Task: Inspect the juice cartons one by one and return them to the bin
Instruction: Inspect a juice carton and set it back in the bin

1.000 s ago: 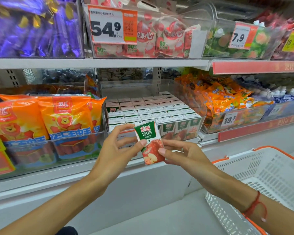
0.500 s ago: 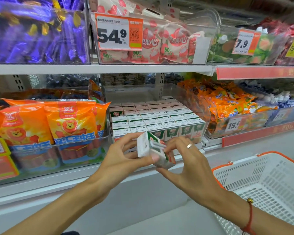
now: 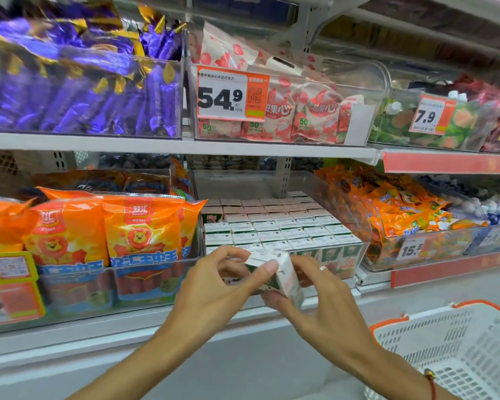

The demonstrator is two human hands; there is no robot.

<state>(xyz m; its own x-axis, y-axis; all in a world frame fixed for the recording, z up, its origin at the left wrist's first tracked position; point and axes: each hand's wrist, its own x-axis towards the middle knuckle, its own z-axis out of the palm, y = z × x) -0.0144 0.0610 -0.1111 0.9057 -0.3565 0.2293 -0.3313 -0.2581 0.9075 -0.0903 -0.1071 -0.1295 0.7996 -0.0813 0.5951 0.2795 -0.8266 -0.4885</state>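
I hold 1 juice carton (image 3: 274, 274) tilted on its side, in front of the clear bin (image 3: 361, 255) of stacked cartons (image 3: 272, 226). My left hand (image 3: 214, 287) pinches its upper end between thumb and fingers. My right hand (image 3: 318, 301) grips its lower end, fingers curled over the far side.

The clear plastic bin (image 3: 341, 197) of small white-topped juice cartons (image 3: 274, 226) is open above, with air beneath the white metal shelf (image 3: 185, 145). Its back row sits lower, leaving room there. Orange sausage packs (image 3: 139, 235) crowd its left wall; orange snack bags (image 3: 399, 209) press the right. The white-and-orange plastic basket (image 3: 456, 350) blocks the lower right.
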